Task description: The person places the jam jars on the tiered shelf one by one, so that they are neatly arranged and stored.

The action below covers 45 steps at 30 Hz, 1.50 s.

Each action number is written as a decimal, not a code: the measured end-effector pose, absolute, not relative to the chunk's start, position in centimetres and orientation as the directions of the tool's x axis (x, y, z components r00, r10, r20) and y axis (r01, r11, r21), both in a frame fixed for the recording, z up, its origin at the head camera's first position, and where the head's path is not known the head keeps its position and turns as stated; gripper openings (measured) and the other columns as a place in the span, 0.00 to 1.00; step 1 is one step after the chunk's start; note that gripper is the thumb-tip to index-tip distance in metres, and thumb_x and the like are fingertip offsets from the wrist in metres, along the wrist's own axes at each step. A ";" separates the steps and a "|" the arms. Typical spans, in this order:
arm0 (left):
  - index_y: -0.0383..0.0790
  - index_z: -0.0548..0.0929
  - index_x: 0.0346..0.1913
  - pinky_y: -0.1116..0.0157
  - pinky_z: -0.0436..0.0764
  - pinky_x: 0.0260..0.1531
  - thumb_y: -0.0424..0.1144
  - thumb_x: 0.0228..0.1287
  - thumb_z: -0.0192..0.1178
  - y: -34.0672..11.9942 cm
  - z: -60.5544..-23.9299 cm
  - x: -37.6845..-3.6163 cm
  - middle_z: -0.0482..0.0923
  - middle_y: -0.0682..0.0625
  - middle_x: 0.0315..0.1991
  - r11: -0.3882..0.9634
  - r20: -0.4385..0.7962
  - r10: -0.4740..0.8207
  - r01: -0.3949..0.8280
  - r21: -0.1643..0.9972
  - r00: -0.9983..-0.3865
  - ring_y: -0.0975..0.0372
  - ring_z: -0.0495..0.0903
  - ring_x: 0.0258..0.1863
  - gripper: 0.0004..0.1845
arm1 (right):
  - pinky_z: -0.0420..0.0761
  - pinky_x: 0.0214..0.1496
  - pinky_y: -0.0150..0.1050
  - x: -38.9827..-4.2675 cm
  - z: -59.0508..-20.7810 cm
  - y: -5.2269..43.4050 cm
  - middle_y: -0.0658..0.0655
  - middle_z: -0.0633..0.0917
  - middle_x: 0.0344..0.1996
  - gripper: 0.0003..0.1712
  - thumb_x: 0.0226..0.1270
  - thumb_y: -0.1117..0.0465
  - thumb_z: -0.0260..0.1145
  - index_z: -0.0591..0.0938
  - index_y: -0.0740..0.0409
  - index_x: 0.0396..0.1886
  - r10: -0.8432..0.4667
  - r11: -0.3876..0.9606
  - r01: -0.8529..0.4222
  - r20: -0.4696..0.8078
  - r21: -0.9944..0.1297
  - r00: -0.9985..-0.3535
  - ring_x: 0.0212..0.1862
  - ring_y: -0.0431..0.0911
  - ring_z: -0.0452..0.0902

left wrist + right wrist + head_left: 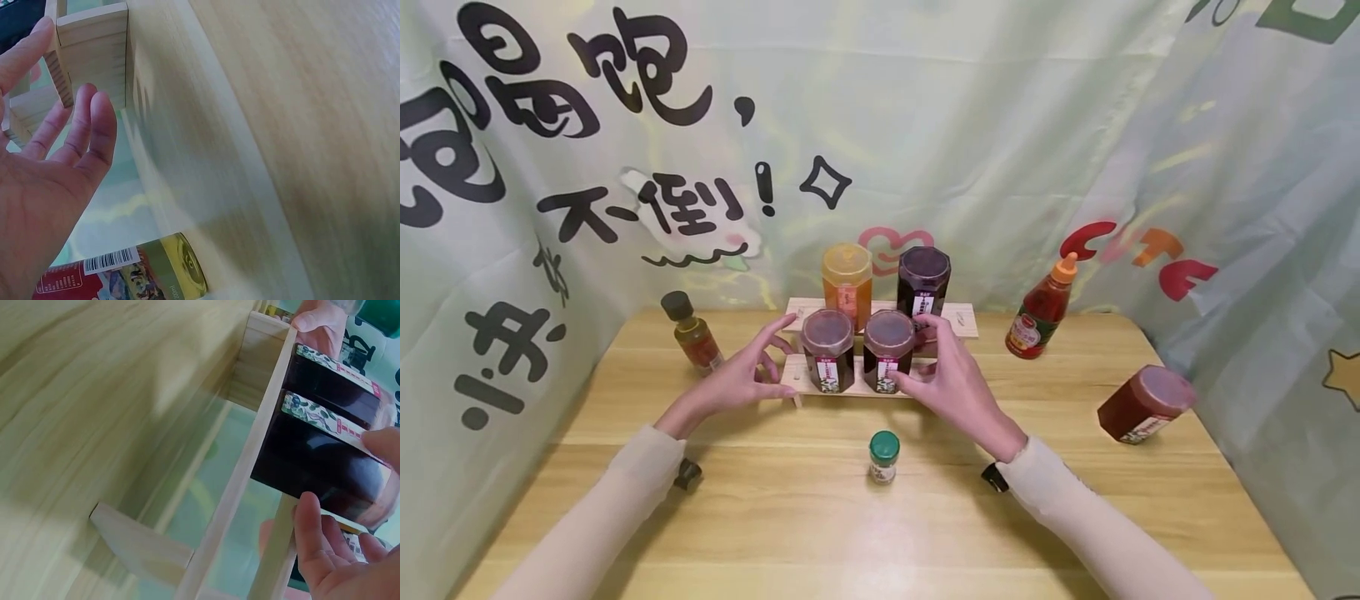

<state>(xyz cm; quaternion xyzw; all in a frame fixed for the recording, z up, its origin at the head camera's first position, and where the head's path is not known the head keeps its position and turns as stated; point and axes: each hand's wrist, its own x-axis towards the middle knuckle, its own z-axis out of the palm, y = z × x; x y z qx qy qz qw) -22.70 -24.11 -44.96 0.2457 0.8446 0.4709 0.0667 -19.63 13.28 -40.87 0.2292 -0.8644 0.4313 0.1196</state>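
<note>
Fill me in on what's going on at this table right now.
A person is working at a two-step wooden rack holding four jars. The right hand has its fingers around the dark jar on the right of the front step. The left hand is spread open beside the left front jar, gripping nothing. An orange jar and a purple jar stand on the back step. A small green-capped bottle, a sauce bottle and a tipped jar stand loose on the table.
</note>
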 end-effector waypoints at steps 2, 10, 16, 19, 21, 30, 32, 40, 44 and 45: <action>0.57 0.48 0.90 0.59 0.87 0.35 0.30 0.59 0.83 -24.1 -45.0 -22.7 0.75 0.38 0.63 0.435 0.118 0.478 0.351 0.829 -0.870 0.50 0.83 0.39 0.66 | 0.91 0.46 0.48 -19.4 -40.7 13.6 0.59 0.82 0.54 0.51 0.63 0.58 0.86 0.66 0.57 0.79 -0.280 0.505 -0.484 0.395 -0.714 -0.875 0.52 0.51 0.83; 0.56 0.48 0.90 0.58 0.87 0.35 0.30 0.60 0.83 -24.0 -45.2 -22.5 0.74 0.37 0.64 0.429 0.114 0.480 0.346 0.834 -0.870 0.50 0.83 0.39 0.66 | 0.91 0.47 0.50 -18.4 -40.4 15.6 0.61 0.84 0.56 0.44 0.65 0.66 0.83 0.68 0.60 0.75 -0.258 0.374 -0.478 0.406 -0.795 -0.877 0.55 0.53 0.84; 0.56 0.48 0.90 0.58 0.87 0.36 0.31 0.60 0.82 -23.9 -45.0 -22.3 0.74 0.36 0.64 0.432 0.112 0.473 0.341 0.835 -0.874 0.50 0.83 0.39 0.65 | 0.89 0.47 0.39 -17.6 -40.1 17.7 0.60 0.84 0.56 0.36 0.68 0.70 0.79 0.72 0.62 0.71 -0.230 0.320 -0.500 0.446 -0.805 -0.865 0.55 0.58 0.86; 0.56 0.48 0.90 0.59 0.87 0.35 0.30 0.60 0.82 -24.0 -44.9 -22.2 0.74 0.36 0.64 0.433 0.113 0.472 0.342 0.834 -0.874 0.50 0.83 0.39 0.65 | 0.88 0.48 0.36 -17.0 -39.9 18.9 0.59 0.84 0.56 0.34 0.70 0.72 0.77 0.73 0.64 0.71 -0.220 0.306 -0.526 0.478 -0.794 -0.850 0.55 0.56 0.85; 0.55 0.48 0.90 0.59 0.87 0.36 0.30 0.60 0.82 -24.0 -44.9 -22.2 0.75 0.36 0.64 0.434 0.115 0.474 0.346 0.832 -0.873 0.50 0.83 0.39 0.65 | 0.87 0.48 0.34 -16.6 -39.8 19.9 0.57 0.83 0.56 0.33 0.70 0.75 0.75 0.73 0.65 0.71 -0.213 0.296 -0.543 0.500 -0.786 -0.840 0.55 0.53 0.85; 0.54 0.48 0.90 0.59 0.86 0.35 0.29 0.60 0.82 -24.1 -44.9 -22.2 0.74 0.35 0.64 0.435 0.124 0.482 0.360 0.826 -0.867 0.51 0.83 0.37 0.65 | 0.83 0.52 0.28 -15.0 -39.1 25.7 0.57 0.83 0.57 0.33 0.72 0.80 0.68 0.70 0.68 0.73 -0.184 0.344 -0.560 0.530 -0.754 -0.828 0.58 0.46 0.84; 0.54 0.48 0.90 0.60 0.86 0.35 0.29 0.60 0.82 -24.2 -44.8 -22.2 0.74 0.35 0.64 0.435 0.123 0.481 0.358 0.826 -0.868 0.51 0.83 0.37 0.65 | 0.83 0.52 0.27 -14.7 -38.9 27.0 0.56 0.83 0.58 0.33 0.72 0.81 0.68 0.70 0.69 0.73 -0.168 0.361 -0.554 0.532 -0.750 -0.830 0.58 0.45 0.84; 0.56 0.47 0.91 0.59 0.87 0.34 0.30 0.60 0.82 -24.1 -45.0 -22.4 0.73 0.34 0.66 0.431 0.115 0.482 0.349 0.832 -0.868 0.50 0.83 0.38 0.66 | 0.82 0.55 0.24 -13.4 -38.3 31.8 0.58 0.82 0.57 0.34 0.69 0.84 0.67 0.70 0.69 0.73 -0.062 0.403 -0.503 0.525 -0.764 -0.849 0.57 0.42 0.84; 0.56 0.47 0.91 0.59 0.87 0.35 0.29 0.60 0.82 -24.1 -44.9 -22.4 0.72 0.34 0.66 0.433 0.112 0.480 0.346 0.832 -0.870 0.50 0.83 0.38 0.66 | 0.82 0.56 0.25 -12.9 -37.9 34.3 0.59 0.84 0.56 0.33 0.68 0.86 0.64 0.71 0.72 0.72 -0.001 0.289 -0.508 0.530 -0.812 -0.848 0.56 0.43 0.85; 0.56 0.47 0.91 0.59 0.87 0.35 0.29 0.60 0.82 -24.1 -44.9 -22.4 0.72 0.34 0.66 0.435 0.111 0.479 0.346 0.831 -0.871 0.50 0.83 0.38 0.66 | 0.82 0.56 0.25 -12.7 -37.8 34.9 0.59 0.84 0.56 0.33 0.68 0.87 0.64 0.71 0.72 0.71 0.008 0.263 -0.514 0.534 -0.817 -0.845 0.55 0.44 0.85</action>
